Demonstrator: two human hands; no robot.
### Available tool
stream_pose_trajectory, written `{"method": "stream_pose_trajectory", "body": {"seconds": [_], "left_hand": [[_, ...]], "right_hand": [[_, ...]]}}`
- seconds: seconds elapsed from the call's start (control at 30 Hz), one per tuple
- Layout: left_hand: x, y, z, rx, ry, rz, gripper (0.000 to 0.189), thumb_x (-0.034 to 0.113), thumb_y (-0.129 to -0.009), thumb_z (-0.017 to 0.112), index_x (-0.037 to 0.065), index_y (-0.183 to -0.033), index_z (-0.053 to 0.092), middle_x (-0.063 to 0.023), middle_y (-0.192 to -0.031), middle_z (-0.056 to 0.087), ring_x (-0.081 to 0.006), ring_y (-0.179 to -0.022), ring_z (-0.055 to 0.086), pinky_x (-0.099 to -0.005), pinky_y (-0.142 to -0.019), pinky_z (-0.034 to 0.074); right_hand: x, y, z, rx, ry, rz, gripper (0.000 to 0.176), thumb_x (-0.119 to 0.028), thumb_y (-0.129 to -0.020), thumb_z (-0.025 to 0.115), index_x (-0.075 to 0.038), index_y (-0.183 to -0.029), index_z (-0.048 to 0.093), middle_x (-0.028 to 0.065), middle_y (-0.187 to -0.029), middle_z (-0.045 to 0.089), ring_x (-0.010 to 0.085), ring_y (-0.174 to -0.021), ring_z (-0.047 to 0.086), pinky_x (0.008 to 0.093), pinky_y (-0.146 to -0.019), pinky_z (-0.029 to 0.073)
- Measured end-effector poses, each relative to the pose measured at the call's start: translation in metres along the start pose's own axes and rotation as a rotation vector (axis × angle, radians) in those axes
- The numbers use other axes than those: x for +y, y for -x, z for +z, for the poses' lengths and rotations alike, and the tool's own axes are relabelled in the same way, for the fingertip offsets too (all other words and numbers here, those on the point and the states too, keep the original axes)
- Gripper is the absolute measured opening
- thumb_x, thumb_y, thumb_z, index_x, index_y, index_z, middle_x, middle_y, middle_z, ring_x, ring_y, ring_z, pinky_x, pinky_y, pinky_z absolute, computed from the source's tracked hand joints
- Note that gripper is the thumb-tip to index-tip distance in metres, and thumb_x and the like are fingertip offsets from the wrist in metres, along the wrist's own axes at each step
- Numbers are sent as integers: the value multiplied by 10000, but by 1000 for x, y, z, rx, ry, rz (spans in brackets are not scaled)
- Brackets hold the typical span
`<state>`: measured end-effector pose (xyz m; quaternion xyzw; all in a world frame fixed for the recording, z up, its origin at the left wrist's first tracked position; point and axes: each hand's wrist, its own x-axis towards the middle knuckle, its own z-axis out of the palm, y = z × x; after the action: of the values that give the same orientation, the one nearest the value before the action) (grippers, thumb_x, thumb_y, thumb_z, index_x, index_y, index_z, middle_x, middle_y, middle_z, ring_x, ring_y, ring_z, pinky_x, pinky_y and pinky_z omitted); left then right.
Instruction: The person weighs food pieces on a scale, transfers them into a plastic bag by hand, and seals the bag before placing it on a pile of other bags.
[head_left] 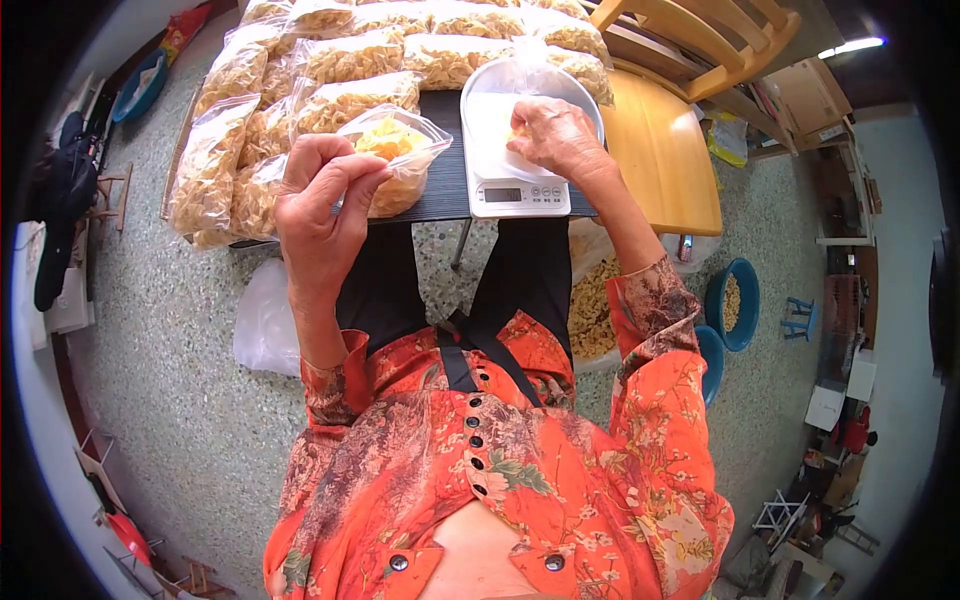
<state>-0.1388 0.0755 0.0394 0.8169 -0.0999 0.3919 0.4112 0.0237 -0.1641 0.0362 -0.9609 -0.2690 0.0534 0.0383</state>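
My left hand (325, 200) pinches the rim of a clear plastic zip bag (405, 190) near the table's front edge. The bag's mouth gapes, and yellowish dried slices (388, 140) show inside it. To its right stands a white digital kitchen scale (520, 197) with a round pan (480, 115); its display is lit, but I cannot read it surely. Over the pan, my right hand (562, 138) has its fingers curled together. A bit of something pale yellow peeks out at the fingertips, too hidden to name.
Filled bags of dried slices (350, 60) are stacked across the dark table (440, 130). A wooden chair (665, 150) adjoins it on the right. Blue basins (738, 340) and a large bag of dried pieces (595, 310) sit on the floor, and a white plastic bag (268, 320) lies at left.
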Motion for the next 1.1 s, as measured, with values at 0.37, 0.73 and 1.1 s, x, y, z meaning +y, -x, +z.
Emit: {"method": "stream_pose_trajectory", "body": {"seconds": [0.37,0.73,1.1], "left_hand": [[0,2,-1,-16,6,-36,169,-44,-768,797,19,-914,738,-52,-911,599,-175,-873,604,-289,-766,486],[-5,0,5,-31,54,-12,142,-60,-772,776,7,-889,731,-59,-888,581,-166,-787,603,-287,-673,491],[-8,3,1,-28,66,-27,152,-50,-761,779,18,-891,739,-65,-878,589,-180,-803,601,-300,-680,495]], "right_hand": [[30,-8,-2,209,-540,-49,86,-123,-807,722,-47,-833,756,43,-743,709,116,-642,653,275,-627,537],[-12,7,-15,394,-1589,-139,121,-79,-875,783,-26,-976,744,47,-880,730,112,-760,693,238,-713,592],[-111,-6,-1,483,-648,-702,91,-94,-859,716,-24,-918,718,115,-863,704,266,-787,704,341,-710,573]]}}
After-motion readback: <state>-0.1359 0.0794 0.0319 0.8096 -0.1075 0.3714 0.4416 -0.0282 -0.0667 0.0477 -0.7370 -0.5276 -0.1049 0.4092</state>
